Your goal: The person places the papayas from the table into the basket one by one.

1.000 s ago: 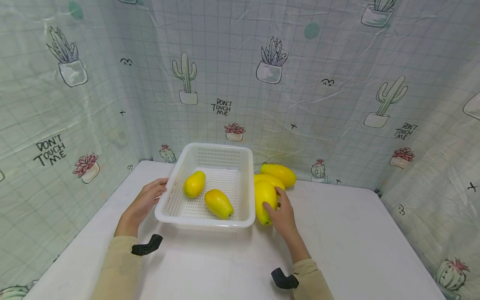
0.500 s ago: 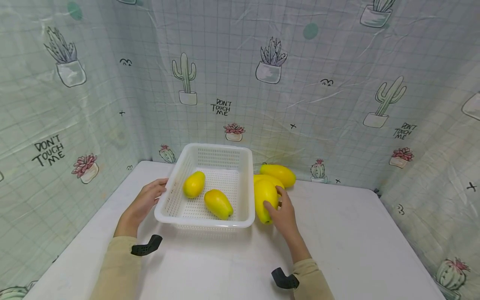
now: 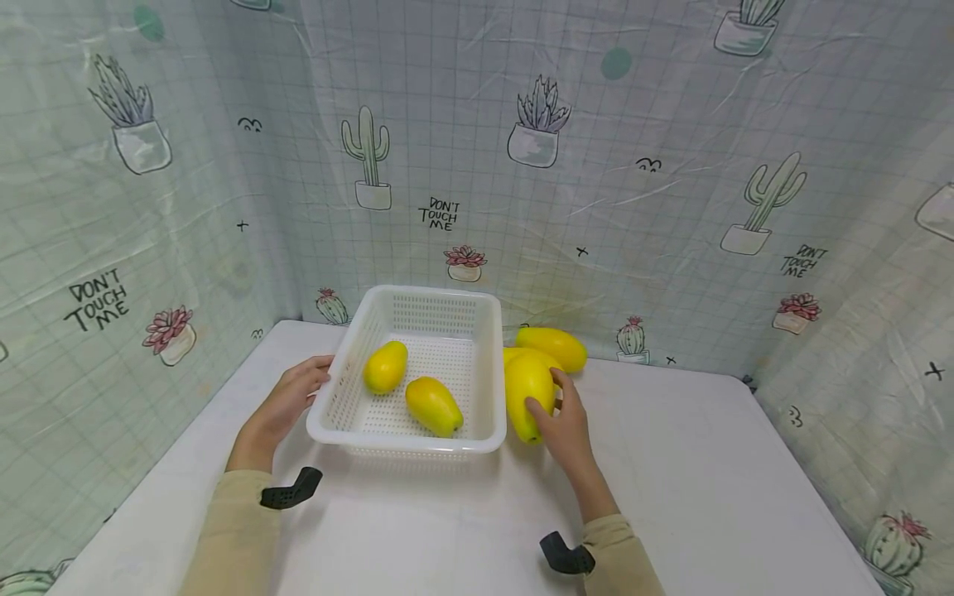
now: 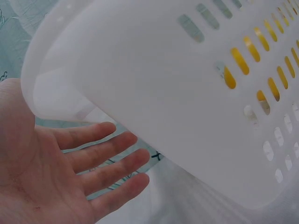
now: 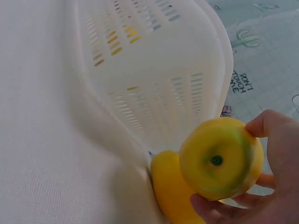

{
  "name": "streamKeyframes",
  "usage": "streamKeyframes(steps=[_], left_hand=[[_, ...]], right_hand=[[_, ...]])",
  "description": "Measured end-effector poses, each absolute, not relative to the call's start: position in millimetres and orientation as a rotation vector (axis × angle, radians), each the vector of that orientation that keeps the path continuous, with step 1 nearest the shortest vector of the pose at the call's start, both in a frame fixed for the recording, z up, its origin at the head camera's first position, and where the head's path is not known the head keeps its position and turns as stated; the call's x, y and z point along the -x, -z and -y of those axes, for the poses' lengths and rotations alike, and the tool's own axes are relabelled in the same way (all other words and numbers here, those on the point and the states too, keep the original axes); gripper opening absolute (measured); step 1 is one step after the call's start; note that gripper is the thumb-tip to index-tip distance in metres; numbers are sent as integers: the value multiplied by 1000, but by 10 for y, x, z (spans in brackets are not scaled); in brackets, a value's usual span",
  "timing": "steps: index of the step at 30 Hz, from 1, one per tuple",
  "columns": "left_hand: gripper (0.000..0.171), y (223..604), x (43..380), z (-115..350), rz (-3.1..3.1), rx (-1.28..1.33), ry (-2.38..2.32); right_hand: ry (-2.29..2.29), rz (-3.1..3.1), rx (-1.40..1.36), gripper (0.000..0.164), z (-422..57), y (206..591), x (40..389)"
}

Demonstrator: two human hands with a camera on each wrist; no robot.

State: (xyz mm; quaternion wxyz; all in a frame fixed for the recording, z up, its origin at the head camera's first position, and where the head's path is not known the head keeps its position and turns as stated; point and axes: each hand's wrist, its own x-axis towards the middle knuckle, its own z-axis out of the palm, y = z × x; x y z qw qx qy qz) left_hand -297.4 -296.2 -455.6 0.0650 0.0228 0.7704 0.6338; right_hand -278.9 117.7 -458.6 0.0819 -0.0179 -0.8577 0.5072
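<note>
A white slotted plastic basket (image 3: pixel 417 444) stands on the table with two yellow papayas inside, one on the left (image 3: pixel 386 367) and one nearer the front (image 3: pixel 434 406). My left hand (image 3: pixel 293 396) is at the basket's left side; in the left wrist view its fingers (image 4: pixel 117 161) stretch out, relaxed, under the rim. Against the basket's right side, my right hand (image 3: pixel 564 424) grips another papaya (image 3: pixel 527 397) between thumb and fingers. The right wrist view shows that papaya's end (image 5: pixel 219 158) with its dark stem spot, and a further papaya (image 5: pixel 170 186) below it.
Behind the gripped papaya, a partly hidden papaya (image 3: pixel 553 362) touches the basket's right side, and one more (image 3: pixel 559 346) lies at the table's back edge. A patterned cactus curtain (image 3: pixel 462 124) hangs around the white table (image 3: pixel 686 480).
The gripped papaya has shifted very slightly up and to the right with my right hand. My left hand and the basket have stayed put.
</note>
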Motion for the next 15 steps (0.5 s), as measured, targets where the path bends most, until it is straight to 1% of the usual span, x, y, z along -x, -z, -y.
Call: streamKeyframes(steps=[15], left_hand=[[52,4557,2981,2969,-2332,-82,-1910]], right_hand=[[-1522,2540,75,70,-1181,4560,2795]])
